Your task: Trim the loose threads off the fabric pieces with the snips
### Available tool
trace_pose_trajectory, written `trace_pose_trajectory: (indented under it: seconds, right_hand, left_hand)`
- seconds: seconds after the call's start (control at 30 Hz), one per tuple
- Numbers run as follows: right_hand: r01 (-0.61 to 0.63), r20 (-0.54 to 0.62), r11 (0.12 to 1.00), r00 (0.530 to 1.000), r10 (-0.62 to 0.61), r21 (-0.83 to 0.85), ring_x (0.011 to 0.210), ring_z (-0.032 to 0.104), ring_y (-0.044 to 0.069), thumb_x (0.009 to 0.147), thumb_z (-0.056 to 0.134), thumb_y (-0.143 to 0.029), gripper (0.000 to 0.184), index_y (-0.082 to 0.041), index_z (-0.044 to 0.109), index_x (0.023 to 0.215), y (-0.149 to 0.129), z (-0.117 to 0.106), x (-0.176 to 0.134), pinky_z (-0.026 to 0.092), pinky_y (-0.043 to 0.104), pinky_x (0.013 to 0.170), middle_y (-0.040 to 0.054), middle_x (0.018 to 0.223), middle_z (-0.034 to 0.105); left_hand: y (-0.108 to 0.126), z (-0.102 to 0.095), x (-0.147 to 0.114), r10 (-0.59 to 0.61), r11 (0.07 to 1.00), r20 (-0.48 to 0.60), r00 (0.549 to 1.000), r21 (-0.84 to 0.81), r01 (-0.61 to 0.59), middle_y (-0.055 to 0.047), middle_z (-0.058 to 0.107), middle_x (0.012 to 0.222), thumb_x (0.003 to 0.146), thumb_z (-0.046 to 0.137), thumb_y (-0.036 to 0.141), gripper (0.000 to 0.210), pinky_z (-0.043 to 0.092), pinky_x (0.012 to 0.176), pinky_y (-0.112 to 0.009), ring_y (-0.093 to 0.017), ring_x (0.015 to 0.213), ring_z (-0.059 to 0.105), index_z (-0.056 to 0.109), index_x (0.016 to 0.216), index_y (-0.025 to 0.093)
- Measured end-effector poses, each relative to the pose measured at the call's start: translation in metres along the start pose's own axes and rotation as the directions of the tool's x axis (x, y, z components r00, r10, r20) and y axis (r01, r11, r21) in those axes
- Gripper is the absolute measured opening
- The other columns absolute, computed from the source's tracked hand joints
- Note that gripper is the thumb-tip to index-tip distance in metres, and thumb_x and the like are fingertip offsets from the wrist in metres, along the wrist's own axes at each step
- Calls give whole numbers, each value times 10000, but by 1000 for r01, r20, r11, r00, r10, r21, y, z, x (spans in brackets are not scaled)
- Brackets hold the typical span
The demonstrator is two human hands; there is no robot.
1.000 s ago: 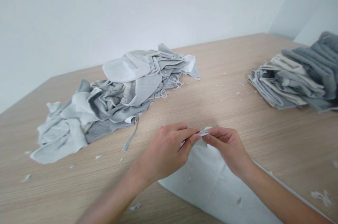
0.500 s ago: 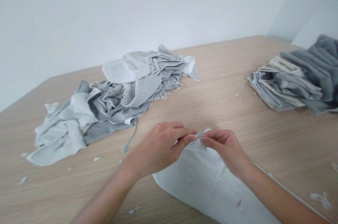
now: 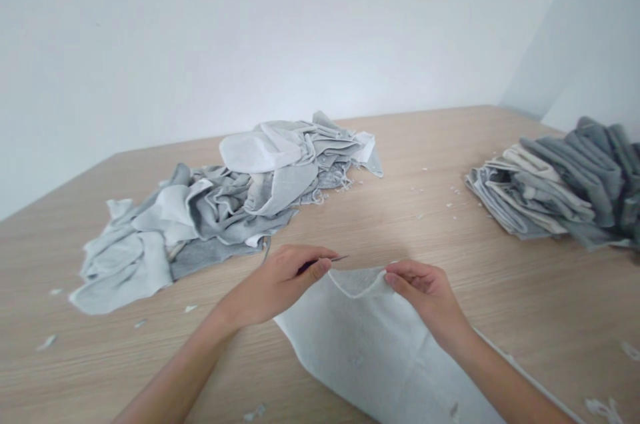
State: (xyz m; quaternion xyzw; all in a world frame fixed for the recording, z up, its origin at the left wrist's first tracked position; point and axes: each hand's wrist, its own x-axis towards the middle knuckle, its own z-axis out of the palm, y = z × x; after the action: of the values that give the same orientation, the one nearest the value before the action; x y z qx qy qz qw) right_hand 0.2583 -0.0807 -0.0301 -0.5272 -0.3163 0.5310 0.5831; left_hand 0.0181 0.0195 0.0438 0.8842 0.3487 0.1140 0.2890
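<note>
A pale grey piece of fabric (image 3: 370,344) lies on the table below my hands, running down to the bottom edge. My left hand (image 3: 287,281) pinches its top edge on the left between thumb and fingers. A thin, dark, pointed thing (image 3: 341,258) sticks out past those fingertips; its kind cannot be made out. My right hand (image 3: 425,287) is closed on the same edge farther right, thumb against fingers. Between the two hands the edge sags in a shallow V, with the darker inside or far layer showing behind it.
A loose heap of grey and white fabric pieces (image 3: 210,211) lies at the left and back of the wooden table (image 3: 320,231). Folded grey and cream fabrics (image 3: 555,184) are stacked at the right. Small scraps (image 3: 49,343) are scattered about. A white wall (image 3: 300,31) rises behind.
My hands have moved apart, the left one leftward, so the fabric's edge is now spread between them. The pointed thing at my left fingertips now shows. The view has tilted up slightly.
</note>
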Motion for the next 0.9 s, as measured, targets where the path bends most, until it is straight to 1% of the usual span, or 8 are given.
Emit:
trace_pose_trajectory:
  seconds: [0.1,0.23,0.3,0.4,0.47,0.63,0.73,0.9]
  right_hand:
    - [64,-5,995,998,-65,-79,619,664,161,642,892,-454,291,-196,814,751,3,-2,1,526,280,628,48,706,775]
    - [164,-36,968,984,-174,-190,742,690,190,709,859,-456,279,-203,810,817,9,-6,3,542,309,754,57,798,786]
    - [207,-41,949,974,-223,-238,791,685,190,732,846,-455,273,-205,807,835,12,-8,4,530,302,797,56,834,782]
    - [231,-54,928,965,-257,-293,744,649,172,750,835,-464,291,-194,795,850,14,-9,7,508,275,734,46,800,755]
    - [225,-86,921,961,-264,-317,695,619,160,773,810,-495,327,-182,777,863,12,-9,11,484,263,666,39,763,730]
    - [204,-122,908,957,-264,-366,770,656,187,794,750,-578,434,-160,741,911,-1,-8,21,497,283,705,67,841,743]
    - [191,-80,883,966,-248,-428,787,684,208,772,774,-555,427,-149,760,904,-9,-4,24,505,304,731,89,847,765]
    - [206,-26,831,967,-255,-517,755,712,239,803,733,-558,427,-151,780,925,-15,6,26,526,347,724,116,843,788]
  left_hand:
    - [-22,-6,-33,-79,996,-39,996,29,80,-12,740,1250,1053,441,441,370,525,1025,-355,-202,1137,692,701,1257,274]
    - [-69,-3,-92,-214,957,-246,946,143,253,-41,735,1266,1044,429,481,425,533,1051,-429,-254,1160,695,717,1247,244]
    - [-91,3,-122,-251,936,-244,937,185,299,-24,740,1258,1054,406,463,420,558,1023,-405,-247,1139,710,711,1254,256]
    - [-110,16,-161,-264,881,-315,912,306,361,-17,697,1333,1052,411,444,409,544,1051,-432,-261,1204,677,640,1349,279]
    - [-115,25,-180,-243,833,-362,900,398,385,-52,700,1312,1044,421,440,432,590,977,-436,-279,1139,709,603,1398,274]
    - [-115,45,-200,-110,803,-351,930,520,291,-66,747,1095,1032,437,413,438,639,788,-338,-248,920,764,582,1432,307]
    - [-119,49,-203,-64,815,-352,934,521,253,-55,739,1105,1030,453,408,424,629,816,-320,-234,913,761,583,1427,338]
    - [-127,48,-205,-48,828,-325,944,516,220,-66,710,1193,1034,464,377,409,601,925,-355,-255,1066,725,584,1423,346]
